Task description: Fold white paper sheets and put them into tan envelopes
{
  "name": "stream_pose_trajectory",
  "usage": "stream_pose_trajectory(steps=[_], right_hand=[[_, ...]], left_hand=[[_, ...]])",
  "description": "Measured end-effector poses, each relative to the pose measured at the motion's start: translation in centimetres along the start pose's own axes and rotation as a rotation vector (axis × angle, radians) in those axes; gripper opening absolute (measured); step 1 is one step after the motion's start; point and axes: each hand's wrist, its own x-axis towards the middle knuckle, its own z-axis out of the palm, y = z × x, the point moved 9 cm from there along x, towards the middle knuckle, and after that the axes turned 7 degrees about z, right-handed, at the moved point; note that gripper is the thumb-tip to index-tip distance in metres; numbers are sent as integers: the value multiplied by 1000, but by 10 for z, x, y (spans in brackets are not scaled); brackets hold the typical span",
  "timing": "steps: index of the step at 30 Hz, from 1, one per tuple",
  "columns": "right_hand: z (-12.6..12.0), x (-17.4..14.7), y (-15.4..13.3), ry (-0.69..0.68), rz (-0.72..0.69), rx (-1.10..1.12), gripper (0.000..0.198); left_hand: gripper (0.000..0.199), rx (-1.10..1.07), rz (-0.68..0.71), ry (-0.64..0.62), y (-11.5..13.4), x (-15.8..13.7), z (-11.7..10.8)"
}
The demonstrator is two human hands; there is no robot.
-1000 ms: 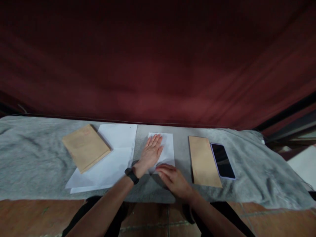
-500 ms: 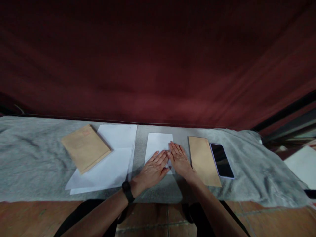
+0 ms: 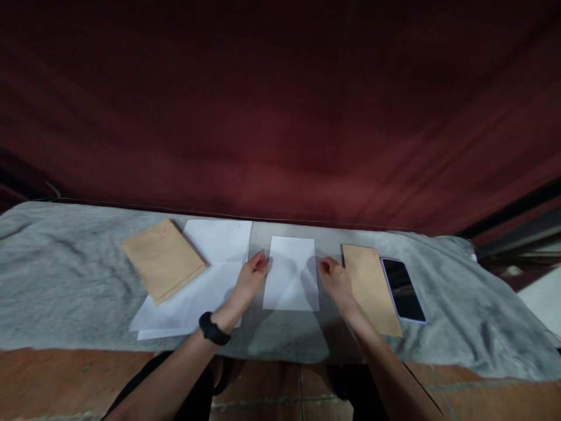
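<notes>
A white sheet of paper [image 3: 290,275], looking folded to a small rectangle, lies flat on the grey cloth between my hands. Beside its left edge is my left hand [image 3: 253,273], its fingers curled in and nothing visible in them. My right hand [image 3: 335,278] is curled the same way by the right edge, close to a brown envelope [image 3: 370,286]. Neither hand covers the paper; whether the fingertips touch its edges is hard to tell.
Larger white sheets [image 3: 193,304] lie at the left, with a stack of brown envelopes [image 3: 164,257] on top. A phone [image 3: 403,289] in a purple case sits right of the single envelope. Grey cloth [image 3: 464,310] covers the narrow surface; a dark red curtain [image 3: 280,128] hangs behind.
Both hands have lifted off the paper, where they lay flat, and moved apart to its two sides, fingers now curled. The view has shifted slightly.
</notes>
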Motion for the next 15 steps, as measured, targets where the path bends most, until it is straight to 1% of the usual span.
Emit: stream_pose_trajectory(steps=[1,2,5,8,12,15], right_hand=[[1,1,3,-39,29,35,26],[2,2,4,-66,46,71,25],[4,4,6,-99,61,157,22],[6,6,7,-102,63,200,21],[9,7,8,-104,58,299,18],[9,6,8,-103,42,406,18]], left_hand=[[53,-92,-91,-5,-6,3,-1],[54,-160,-151,-19,-9,3,0],[54,-221,-221,-43,-7,0,2],[44,-215,-224,-48,0,0,3],[21,-203,-176,-154,9,2,12],[22,-208,-134,-214,15,0,18]])
